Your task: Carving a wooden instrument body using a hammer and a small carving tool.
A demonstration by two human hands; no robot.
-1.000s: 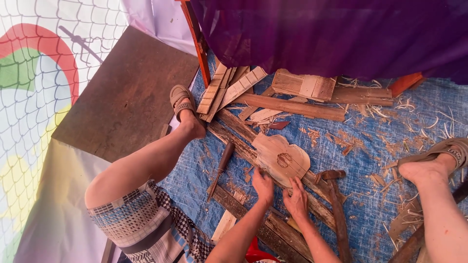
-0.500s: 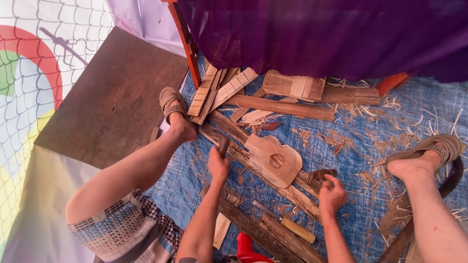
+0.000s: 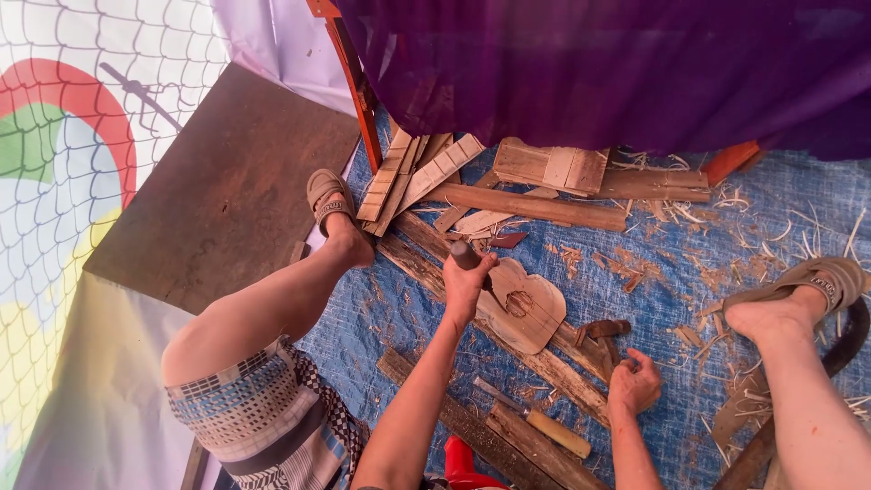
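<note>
On the blue tarp (image 3: 744, 218) spread over the floor, a pale wooden workpiece (image 3: 524, 304) cut in a small guitar-body shape lies across a long rough plank (image 3: 544, 363), between the person's two sandalled feet. The left hand (image 3: 467, 277) is closed around a dark, rounded tool handle (image 3: 464, 254) and rests against the near edge of the workpiece. The right hand (image 3: 635, 381) hangs loosely curled, holding nothing, just beside a small brown tool (image 3: 603, 328) lying on the plank. A chisel with a light wooden handle (image 3: 544, 422) lies near the forearms, and offcuts and shavings are scattered all round. To do this step well, my judgement is that the workpiece wants steadying: the free right hand would serve best pressing the wood flat, kept out of the tool's line, while the left keeps its strokes short and shallow, so the thin blank neither slides off the plank nor splits
</note>
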